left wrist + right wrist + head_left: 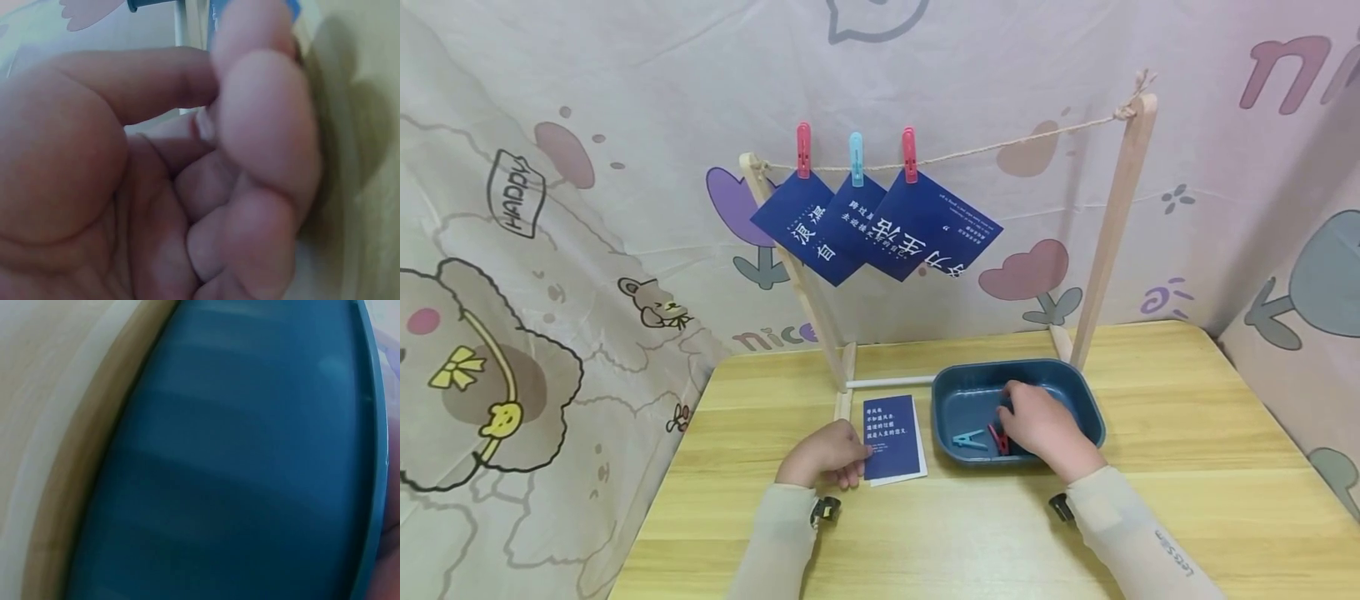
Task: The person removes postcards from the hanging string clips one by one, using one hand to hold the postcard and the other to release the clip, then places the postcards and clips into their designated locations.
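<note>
My left hand [832,454] is at the left edge of a dark blue card with white lettering [891,437], thumb over the edge and fingers curled, pinching it; a white edge shows beneath. In the left wrist view the thumb [156,75] meets the forefinger. My right hand [1041,421] reaches down into a dark blue plastic basin [1097,408], its fingertips partly hidden. Beside them a red clothespin [998,438] and a light blue clothespin [970,440] lie in the basin. The right wrist view shows mostly the basin's outer wall [237,456].
Behind, a rope [1022,145] spans two wooden posts [1112,233]. Three blue cards [936,221] hang from it by red and light blue clothespins [857,158]. A white rod [891,382] joins the posts low down. Everything stands on a wood-grain table [985,533].
</note>
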Demonstrator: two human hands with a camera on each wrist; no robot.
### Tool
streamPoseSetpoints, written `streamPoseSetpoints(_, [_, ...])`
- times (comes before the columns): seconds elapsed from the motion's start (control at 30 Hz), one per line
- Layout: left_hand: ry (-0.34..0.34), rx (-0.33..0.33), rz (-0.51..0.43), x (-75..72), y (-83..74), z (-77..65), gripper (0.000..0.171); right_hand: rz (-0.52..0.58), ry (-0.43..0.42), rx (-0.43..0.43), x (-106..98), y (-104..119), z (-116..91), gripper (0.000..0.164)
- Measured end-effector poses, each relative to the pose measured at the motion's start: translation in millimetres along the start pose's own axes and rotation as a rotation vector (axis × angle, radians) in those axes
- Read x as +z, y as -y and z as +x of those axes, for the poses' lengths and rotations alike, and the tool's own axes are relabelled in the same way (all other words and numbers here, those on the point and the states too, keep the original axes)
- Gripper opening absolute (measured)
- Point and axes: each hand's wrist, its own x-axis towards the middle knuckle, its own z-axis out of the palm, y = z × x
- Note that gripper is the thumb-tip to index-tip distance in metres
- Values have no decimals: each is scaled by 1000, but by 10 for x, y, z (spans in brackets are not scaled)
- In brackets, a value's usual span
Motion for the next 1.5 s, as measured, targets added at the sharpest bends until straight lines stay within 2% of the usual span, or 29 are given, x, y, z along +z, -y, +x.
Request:
streamPoseSetpoints(0.23, [-15, -9, -24, -8, -1, 59, 32, -49, -30, -41, -48, 8, 36, 33])
streamPoseSetpoints(0.37, [-9, -1, -30, -19, 3, 71, 30, -73, -43, -52, -34, 9, 45, 36])
streamPoseSetpoints(0.57, [18, 0, -17, 3, 101, 76, 33, -77, -39, -48, 52, -3, 22, 44])
streamPoseSetpoints(0.73, [40, 10, -21, 11, 155, 73, 33, -80, -61, -40, 86, -20, 42, 40])
streamPoseSetpoints(0.9, [45, 33, -32, -14, 136, 84, 34, -103, -98, -69, 71, -21, 42, 36])
streamPoseSetpoints(1.1, [59, 25, -49, -41, 120, 117, 33, -131, -111, -90, 61, -4, 20, 33])
streamPoseSetpoints(1.5, [58, 20, -42, -50, 132, 128, 33, -166, -135, -87, 87, -9, 41, 47])
